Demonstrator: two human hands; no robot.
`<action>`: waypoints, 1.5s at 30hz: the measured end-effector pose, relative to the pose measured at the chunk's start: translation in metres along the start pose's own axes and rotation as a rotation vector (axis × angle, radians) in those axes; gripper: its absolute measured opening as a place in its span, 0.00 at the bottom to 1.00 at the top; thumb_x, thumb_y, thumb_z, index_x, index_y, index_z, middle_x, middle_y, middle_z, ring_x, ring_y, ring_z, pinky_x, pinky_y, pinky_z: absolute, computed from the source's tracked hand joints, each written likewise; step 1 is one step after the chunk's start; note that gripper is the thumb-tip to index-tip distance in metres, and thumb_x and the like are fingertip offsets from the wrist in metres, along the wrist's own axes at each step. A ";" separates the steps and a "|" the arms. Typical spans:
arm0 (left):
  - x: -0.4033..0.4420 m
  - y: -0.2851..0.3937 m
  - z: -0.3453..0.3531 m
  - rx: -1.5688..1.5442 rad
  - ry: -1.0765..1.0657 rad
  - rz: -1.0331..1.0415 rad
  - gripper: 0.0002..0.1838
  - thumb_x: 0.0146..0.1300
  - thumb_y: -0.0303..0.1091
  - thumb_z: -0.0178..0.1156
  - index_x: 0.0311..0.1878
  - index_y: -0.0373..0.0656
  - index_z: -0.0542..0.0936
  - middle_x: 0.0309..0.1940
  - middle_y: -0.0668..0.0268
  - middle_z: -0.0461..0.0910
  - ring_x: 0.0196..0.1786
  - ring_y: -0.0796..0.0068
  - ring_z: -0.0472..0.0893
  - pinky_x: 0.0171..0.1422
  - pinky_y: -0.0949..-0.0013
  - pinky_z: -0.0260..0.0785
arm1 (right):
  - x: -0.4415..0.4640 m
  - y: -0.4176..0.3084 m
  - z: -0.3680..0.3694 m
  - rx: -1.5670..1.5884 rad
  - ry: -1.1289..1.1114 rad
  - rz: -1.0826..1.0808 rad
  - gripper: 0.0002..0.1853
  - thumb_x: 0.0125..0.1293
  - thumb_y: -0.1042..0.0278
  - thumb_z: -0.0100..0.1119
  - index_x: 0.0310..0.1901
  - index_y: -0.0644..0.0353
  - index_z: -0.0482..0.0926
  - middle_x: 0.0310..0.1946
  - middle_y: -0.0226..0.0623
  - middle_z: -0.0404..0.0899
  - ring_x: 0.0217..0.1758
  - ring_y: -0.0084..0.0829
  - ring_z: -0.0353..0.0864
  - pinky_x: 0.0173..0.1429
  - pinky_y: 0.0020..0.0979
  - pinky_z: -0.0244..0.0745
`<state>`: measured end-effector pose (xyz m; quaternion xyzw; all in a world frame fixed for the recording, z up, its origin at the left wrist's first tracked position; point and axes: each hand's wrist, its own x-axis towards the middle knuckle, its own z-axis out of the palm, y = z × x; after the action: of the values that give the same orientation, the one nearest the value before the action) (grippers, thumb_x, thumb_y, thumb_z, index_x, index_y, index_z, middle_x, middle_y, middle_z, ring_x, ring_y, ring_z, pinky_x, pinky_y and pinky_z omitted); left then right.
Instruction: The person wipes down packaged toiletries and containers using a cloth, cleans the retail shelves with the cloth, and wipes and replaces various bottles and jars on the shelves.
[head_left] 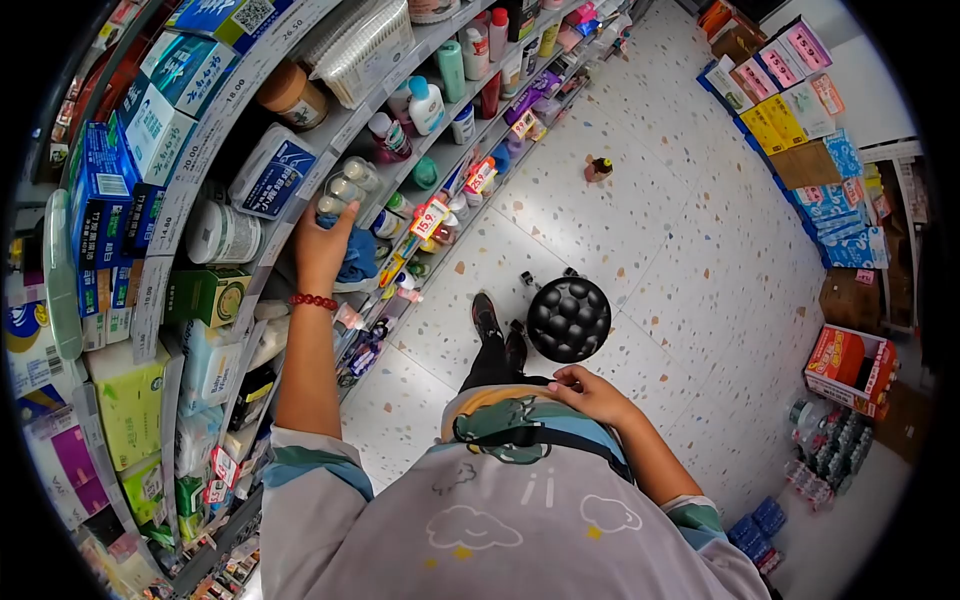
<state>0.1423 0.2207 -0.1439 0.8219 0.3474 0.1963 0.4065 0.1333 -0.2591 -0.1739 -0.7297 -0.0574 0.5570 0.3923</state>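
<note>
My left hand (325, 245) reaches onto a shelf on the left, a red beaded bracelet (313, 301) at its wrist. Its fingers are curled over a bunched blue cloth (358, 256), which shows on the right side of the palm. Just beyond the fingertips stand several clear containers with pale lids (350, 183). A white-and-blue box (274, 172) and a white tub (224, 232) are left of this hand. My right hand (597, 393) hangs beside my waist, fingers loosely apart with nothing in them.
A round black cushioned stool (568, 319) stands on the speckled floor (640, 250) ahead of my feet. Farther off, a small dark bottle-like item (599, 169) is on the floor. Stacked cartons (800, 110) and an orange-red box (850, 368) line the right side.
</note>
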 end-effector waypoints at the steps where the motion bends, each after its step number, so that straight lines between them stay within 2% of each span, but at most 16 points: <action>1: 0.003 -0.007 0.000 0.013 -0.006 0.010 0.29 0.59 0.44 0.74 0.58 0.35 0.79 0.54 0.53 0.83 0.58 0.58 0.81 0.64 0.63 0.70 | 0.000 0.000 0.000 0.027 -0.004 0.003 0.28 0.71 0.50 0.65 0.59 0.67 0.75 0.50 0.46 0.82 0.51 0.33 0.82 0.57 0.32 0.77; 5: 0.002 -0.007 -0.003 0.011 -0.047 0.022 0.33 0.59 0.43 0.73 0.63 0.34 0.75 0.58 0.50 0.81 0.62 0.56 0.80 0.67 0.63 0.68 | 0.002 -0.003 -0.001 0.021 0.012 -0.013 0.27 0.71 0.50 0.64 0.57 0.67 0.76 0.48 0.44 0.82 0.50 0.32 0.82 0.56 0.32 0.77; 8: 0.001 -0.001 -0.005 0.056 -0.089 -0.031 0.33 0.60 0.43 0.72 0.63 0.34 0.75 0.58 0.50 0.81 0.62 0.55 0.80 0.67 0.62 0.68 | 0.004 -0.007 -0.003 0.001 0.017 -0.007 0.26 0.71 0.51 0.64 0.57 0.66 0.76 0.46 0.42 0.83 0.48 0.31 0.82 0.54 0.31 0.77; 10: 0.002 -0.008 -0.004 0.045 -0.097 -0.025 0.33 0.60 0.43 0.72 0.63 0.34 0.75 0.58 0.50 0.81 0.62 0.56 0.80 0.67 0.62 0.68 | 0.005 -0.006 -0.003 -0.009 0.004 -0.002 0.23 0.72 0.52 0.64 0.58 0.62 0.76 0.48 0.38 0.83 0.48 0.28 0.82 0.55 0.29 0.77; 16: 0.001 -0.004 -0.005 0.040 -0.104 -0.052 0.32 0.60 0.44 0.72 0.62 0.35 0.76 0.57 0.51 0.82 0.61 0.56 0.80 0.67 0.62 0.69 | 0.005 -0.009 -0.001 -0.014 -0.005 0.007 0.23 0.72 0.52 0.64 0.58 0.60 0.76 0.48 0.37 0.83 0.47 0.27 0.82 0.54 0.29 0.77; 19: 0.001 -0.006 -0.005 0.037 -0.116 -0.051 0.32 0.60 0.45 0.72 0.62 0.35 0.76 0.57 0.51 0.82 0.61 0.55 0.81 0.66 0.62 0.69 | 0.004 -0.014 0.000 -0.029 0.001 -0.019 0.24 0.70 0.51 0.64 0.57 0.63 0.77 0.46 0.41 0.84 0.45 0.30 0.83 0.52 0.32 0.78; 23: -0.001 -0.005 -0.005 0.059 -0.108 -0.049 0.32 0.60 0.46 0.71 0.61 0.35 0.77 0.56 0.50 0.82 0.60 0.54 0.81 0.65 0.61 0.70 | 0.005 -0.032 -0.002 -0.092 0.001 -0.056 0.25 0.70 0.50 0.64 0.56 0.63 0.77 0.46 0.42 0.84 0.45 0.32 0.84 0.52 0.33 0.79; 30: -0.004 -0.009 -0.001 0.078 -0.086 -0.016 0.34 0.58 0.48 0.72 0.61 0.34 0.76 0.56 0.48 0.82 0.60 0.49 0.81 0.65 0.59 0.71 | 0.019 -0.071 -0.008 -0.195 -0.011 -0.192 0.26 0.70 0.50 0.64 0.56 0.66 0.77 0.49 0.46 0.84 0.48 0.36 0.84 0.55 0.34 0.78; 32: -0.010 0.002 -0.006 0.083 -0.108 -0.062 0.36 0.57 0.47 0.73 0.63 0.34 0.75 0.57 0.47 0.81 0.62 0.49 0.80 0.67 0.58 0.70 | 0.013 -0.114 -0.013 -0.227 -0.032 -0.285 0.24 0.71 0.52 0.64 0.57 0.66 0.77 0.49 0.45 0.83 0.51 0.36 0.84 0.57 0.34 0.78; 34: -0.023 0.014 -0.014 0.181 -0.038 0.048 0.40 0.57 0.48 0.72 0.67 0.35 0.71 0.63 0.43 0.76 0.67 0.45 0.75 0.71 0.56 0.66 | 0.019 -0.155 -0.016 -0.255 -0.006 -0.402 0.22 0.72 0.55 0.64 0.57 0.65 0.77 0.49 0.44 0.83 0.52 0.35 0.84 0.58 0.34 0.79; 35: -0.032 0.013 -0.017 0.213 -0.019 0.063 0.41 0.58 0.50 0.71 0.69 0.36 0.69 0.64 0.42 0.75 0.69 0.42 0.72 0.72 0.55 0.65 | 0.009 -0.194 -0.017 -0.339 0.060 -0.529 0.21 0.71 0.58 0.64 0.57 0.65 0.78 0.49 0.43 0.84 0.51 0.35 0.85 0.56 0.34 0.79; 37: -0.054 0.033 -0.031 0.206 -0.009 -0.027 0.40 0.59 0.47 0.71 0.70 0.37 0.69 0.66 0.43 0.73 0.70 0.43 0.71 0.72 0.56 0.65 | -0.014 -0.271 -0.014 -0.327 0.151 -0.823 0.20 0.70 0.55 0.65 0.54 0.64 0.79 0.48 0.46 0.83 0.46 0.41 0.84 0.52 0.37 0.79; 39: -0.082 0.042 -0.041 0.190 0.059 0.003 0.38 0.59 0.45 0.72 0.69 0.38 0.70 0.65 0.44 0.73 0.69 0.45 0.72 0.72 0.56 0.66 | -0.039 -0.342 -0.005 -0.394 0.268 -1.105 0.17 0.70 0.60 0.64 0.51 0.64 0.79 0.45 0.45 0.83 0.44 0.43 0.83 0.49 0.38 0.78; 41: -0.111 0.042 -0.048 0.176 0.120 0.026 0.36 0.59 0.42 0.72 0.68 0.39 0.71 0.65 0.46 0.74 0.69 0.46 0.72 0.71 0.57 0.67 | -0.060 -0.403 0.012 -0.409 0.311 -1.296 0.14 0.69 0.64 0.64 0.48 0.65 0.79 0.42 0.46 0.82 0.44 0.45 0.82 0.49 0.40 0.77; 43: -0.140 0.038 -0.054 0.098 0.105 0.008 0.32 0.59 0.38 0.72 0.65 0.40 0.73 0.61 0.49 0.76 0.65 0.50 0.75 0.69 0.59 0.69 | -0.067 -0.452 0.032 -0.496 0.327 -1.478 0.17 0.68 0.60 0.66 0.50 0.66 0.81 0.45 0.45 0.84 0.47 0.39 0.85 0.50 0.36 0.79; 45: -0.172 0.043 -0.061 0.055 0.117 -0.031 0.31 0.59 0.37 0.73 0.64 0.40 0.74 0.58 0.51 0.77 0.63 0.50 0.76 0.68 0.59 0.69 | -0.075 -0.493 0.065 -0.627 0.369 -1.584 0.24 0.67 0.53 0.66 0.53 0.67 0.79 0.50 0.51 0.83 0.52 0.45 0.84 0.55 0.41 0.78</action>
<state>0.0058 0.1090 -0.0803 0.8144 0.3887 0.2279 0.3658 0.2234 0.0731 0.1924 -0.6281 -0.6342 -0.0484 0.4483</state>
